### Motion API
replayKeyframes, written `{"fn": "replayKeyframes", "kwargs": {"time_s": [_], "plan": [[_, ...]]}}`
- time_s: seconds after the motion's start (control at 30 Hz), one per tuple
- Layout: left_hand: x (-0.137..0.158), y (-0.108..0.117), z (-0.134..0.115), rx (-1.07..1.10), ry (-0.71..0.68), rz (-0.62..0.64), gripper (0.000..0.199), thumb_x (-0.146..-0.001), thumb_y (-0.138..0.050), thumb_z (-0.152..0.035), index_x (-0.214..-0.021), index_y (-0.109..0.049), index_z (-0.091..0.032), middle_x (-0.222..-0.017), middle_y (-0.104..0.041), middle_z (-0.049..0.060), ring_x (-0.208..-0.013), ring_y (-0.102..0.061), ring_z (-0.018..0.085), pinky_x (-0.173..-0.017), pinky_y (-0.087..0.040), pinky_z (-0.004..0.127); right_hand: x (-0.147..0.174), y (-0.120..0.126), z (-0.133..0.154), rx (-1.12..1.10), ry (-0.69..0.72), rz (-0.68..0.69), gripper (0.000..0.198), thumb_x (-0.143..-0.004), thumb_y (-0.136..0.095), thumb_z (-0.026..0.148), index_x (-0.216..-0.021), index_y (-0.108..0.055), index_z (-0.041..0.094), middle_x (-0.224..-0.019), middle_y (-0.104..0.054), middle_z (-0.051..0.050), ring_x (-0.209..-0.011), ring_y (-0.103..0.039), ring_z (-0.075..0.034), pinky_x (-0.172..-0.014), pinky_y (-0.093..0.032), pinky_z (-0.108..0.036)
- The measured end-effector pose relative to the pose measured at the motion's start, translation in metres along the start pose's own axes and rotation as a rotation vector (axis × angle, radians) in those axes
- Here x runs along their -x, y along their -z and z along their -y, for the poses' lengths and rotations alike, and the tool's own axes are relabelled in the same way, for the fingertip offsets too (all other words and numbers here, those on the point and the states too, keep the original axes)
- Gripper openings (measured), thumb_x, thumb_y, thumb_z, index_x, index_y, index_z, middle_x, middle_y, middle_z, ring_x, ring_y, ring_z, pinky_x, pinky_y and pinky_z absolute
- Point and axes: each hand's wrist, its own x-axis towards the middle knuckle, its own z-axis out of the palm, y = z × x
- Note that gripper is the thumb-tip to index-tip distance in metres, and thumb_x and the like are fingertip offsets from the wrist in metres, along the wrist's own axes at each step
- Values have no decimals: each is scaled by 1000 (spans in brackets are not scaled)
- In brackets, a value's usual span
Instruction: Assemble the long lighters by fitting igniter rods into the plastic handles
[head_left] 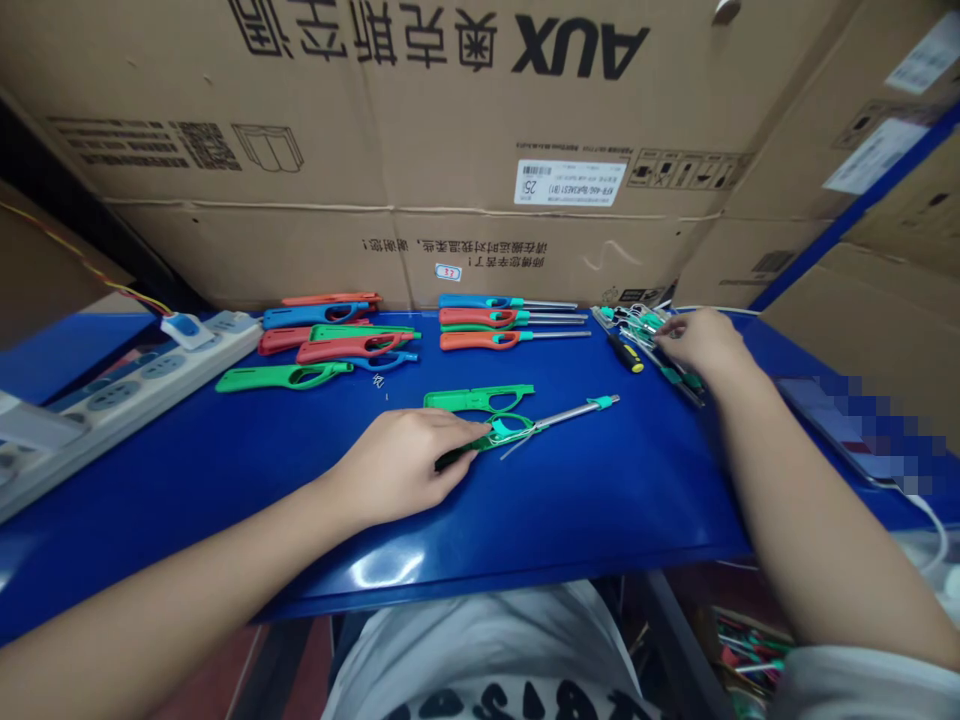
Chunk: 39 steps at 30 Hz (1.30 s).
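Note:
My left hand (412,462) is closed on the handle end of an opened green gas lighter (517,432), whose wires and teal trigger show. Its metal tube (570,410) points right and has a teal piece near the tip. Just behind it lies a loose green shell half (480,398). At the right, my right hand (701,345) reaches into a pile of lighter inner parts (637,322), metal tubes with teal pieces and wires. Its fingers are bent together there; what they pinch is hidden. A black and yellow screwdriver (626,355) lies beside the pile.
Several lighters with metal tubes (517,318) lie at the back. Coloured handle shells (337,345) are heaped at the back left. A power strip (150,375) runs along the left side. A phone (840,425) with a cable lies right. Behind stands a cardboard wall (300,240).

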Motion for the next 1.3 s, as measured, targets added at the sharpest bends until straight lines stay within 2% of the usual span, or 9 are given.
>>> {"fn": "replayKeyframes", "kwargs": {"time_s": [0.27,0.47,0.63,0.77,0.9,0.97,1.07,1.17,1.3], "plan": [[2,3,-2,-144,-4,80,39,-96,-54,-25,-134,-65,-23,-109,-78,6,-96,-75,25,-78,-60,35,-5,-14,4,84,16,34,18,-82,-70,28,-95,-76,17,-112,-64,-18,-105,-60,-33,-83,-49,-42],[4,1,-1,-170,-26,48,43,-96,-53,-23,-139,-60,-25,-108,-77,8,-94,-74,23,-78,-59,31,-4,-13,9,131,3,54,17,-83,-65,23,-93,-75,13,-116,-61,-21,-106,-60,-34,-82,-49,-40],[3,-3,3,-152,-10,48,45,-95,-55,-22,-140,-59,-24,-108,-77,7,-94,-74,24,-77,-59,31,5,5,8,105,-66,31,12,-82,-65,22,-87,-72,13,-102,-65,-20,-97,-62,-32,-76,-48,-38],[2,-6,1,-29,15,-6,43,-93,-57,-19,-136,-62,-22,-120,-74,7,-107,-71,26,-88,-60,38,17,27,9,103,-90,-50,13,-81,-65,22,-86,-72,13,-101,-64,-23,-96,-62,-34,-74,-46,-41],[-3,-10,-7,298,108,-162,37,-90,-66,-27,-127,-69,-20,-125,-73,8,-114,-69,26,-99,-57,42,32,32,29,-290,125,-175,13,-76,-74,30,-79,-72,17,-89,-66,-14,-81,-60,-27,-69,-45,-37],[-6,-13,-10,562,204,-229,36,-89,-69,-31,-123,-71,-18,-123,-73,9,-110,-71,24,-97,-59,39,44,26,48,-633,217,-60,24,-75,-77,41,-83,-72,19,-79,-65,-7,-69,-56,-21,-63,-44,-34],[-11,-16,-13,946,339,-249,41,-89,-69,-31,-127,-67,-15,-120,-75,10,-109,-72,22,-97,-60,38,71,13,81,-950,501,121,32,-75,-76,50,-81,-68,20,-78,-64,-3,-67,-55,-17,-64,-46,-32],[-14,-16,-14,1147,404,-253,42,-89,-70,-31,-129,-67,-16,-123,-74,8,-114,-70,23,-104,-55,40,103,0,107,-1052,726,198,24,-81,-75,43,-82,-69,19,-82,-63,-3,-73,-57,-15,-70,-49,-31],[-15,-14,-15,1214,381,-283,27,-91,-68,-36,-109,-77,-17,-119,-76,7,-115,-69,24,-103,-54,37,132,-9,122,-1081,923,258,12,-86,-74,30,-87,-70,18,-85,-63,-3,-77,-59,-14,-73,-51,-30]]}}
